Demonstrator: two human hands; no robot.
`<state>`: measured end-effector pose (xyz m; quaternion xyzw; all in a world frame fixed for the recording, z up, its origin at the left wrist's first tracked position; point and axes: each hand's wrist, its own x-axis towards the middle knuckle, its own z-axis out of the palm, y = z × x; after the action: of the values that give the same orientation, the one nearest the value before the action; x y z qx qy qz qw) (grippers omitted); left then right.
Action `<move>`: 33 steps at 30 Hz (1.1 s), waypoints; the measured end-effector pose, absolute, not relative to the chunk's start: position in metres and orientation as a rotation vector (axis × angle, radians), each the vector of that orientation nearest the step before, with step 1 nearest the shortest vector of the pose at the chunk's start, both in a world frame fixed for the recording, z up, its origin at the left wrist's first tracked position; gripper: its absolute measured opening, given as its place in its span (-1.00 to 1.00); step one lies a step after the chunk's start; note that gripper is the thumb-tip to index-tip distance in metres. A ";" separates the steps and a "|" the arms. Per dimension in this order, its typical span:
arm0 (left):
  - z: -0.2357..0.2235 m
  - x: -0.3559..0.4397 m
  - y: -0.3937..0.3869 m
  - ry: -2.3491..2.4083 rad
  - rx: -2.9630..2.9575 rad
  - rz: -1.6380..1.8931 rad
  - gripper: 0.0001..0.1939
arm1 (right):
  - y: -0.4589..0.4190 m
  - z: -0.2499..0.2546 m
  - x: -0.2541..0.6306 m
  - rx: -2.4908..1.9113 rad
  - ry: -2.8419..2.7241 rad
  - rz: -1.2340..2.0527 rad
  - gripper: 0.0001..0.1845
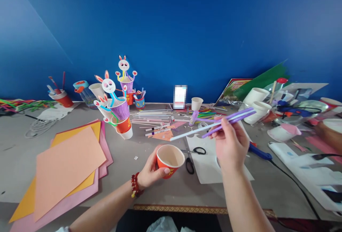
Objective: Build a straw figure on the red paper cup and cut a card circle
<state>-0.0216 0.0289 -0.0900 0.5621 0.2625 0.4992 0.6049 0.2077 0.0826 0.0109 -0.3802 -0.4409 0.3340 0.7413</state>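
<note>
My left hand [151, 170] is wrapped round a small orange paper cup [170, 159], tilted so its white inside faces me, just above the grey table [160, 185]. My right hand [230, 143] pinches a few purple and white straws [213, 123] that slant up to the right. Black-handled scissors [192, 156] lie on a white sheet [208, 169] between my hands. A red bead bracelet [135, 185] sits on my left wrist.
Stacked orange and pink paper sheets [66, 164] lie at the left. Bunny cup crafts [117, 107] stand behind them. Loose straws [153, 120], a purple glue stick [193, 117] and white cups [258, 105] fill the back. A blue glue gun [259, 152] with cable lies right. Another person's arm [328, 134] shows at far right.
</note>
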 end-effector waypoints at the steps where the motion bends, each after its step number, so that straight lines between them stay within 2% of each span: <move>1: -0.089 -0.022 0.028 0.574 1.288 1.141 -0.39 | 0.088 0.013 0.210 -0.827 -0.932 0.732 -0.84; 3: -0.086 -0.021 0.025 0.503 1.246 1.108 -0.39 | 0.100 0.011 0.207 -0.850 -0.981 0.852 -0.79; 7: -0.082 -0.018 0.022 0.448 1.200 1.103 -0.35 | 0.119 -0.015 0.173 -0.948 -1.244 1.357 -0.64; 10: -0.085 -0.016 0.024 0.496 1.231 1.147 -0.26 | 0.126 -0.036 0.141 -0.936 -1.321 1.489 -0.58; 12: -0.088 -0.017 0.026 0.533 1.264 1.204 -0.22 | 0.125 -0.045 0.128 -0.927 -1.347 1.537 -0.60; 14: -0.090 -0.018 0.027 0.576 1.323 1.273 -0.26 | 0.121 -0.049 0.126 -0.931 -1.351 1.544 -0.65; 18: -0.090 -0.020 0.027 0.687 1.402 1.299 -0.48 | 0.109 -0.048 0.147 -0.994 -1.318 1.482 -0.69; 23: -0.087 -0.020 0.027 0.745 1.439 1.257 -0.53 | 0.099 -0.029 0.209 -1.094 -1.303 1.349 -0.68; 27: -0.085 -0.018 0.028 0.729 1.500 1.229 -0.56 | 0.086 -0.020 0.274 -1.253 -1.337 0.896 -0.62; 30: -0.084 -0.018 0.029 0.738 1.508 1.268 -0.57 | 0.073 -0.027 0.318 -1.414 -1.376 0.708 -0.56; 33: -0.082 -0.019 0.032 0.760 1.520 1.365 -0.60 | 0.063 -0.042 0.345 -1.528 -1.430 0.523 -0.59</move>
<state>-0.0193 0.0318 -0.0823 0.6183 0.3092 0.5553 0.4624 0.3447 0.0633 -0.0418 -0.6242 -0.5844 0.2137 0.4724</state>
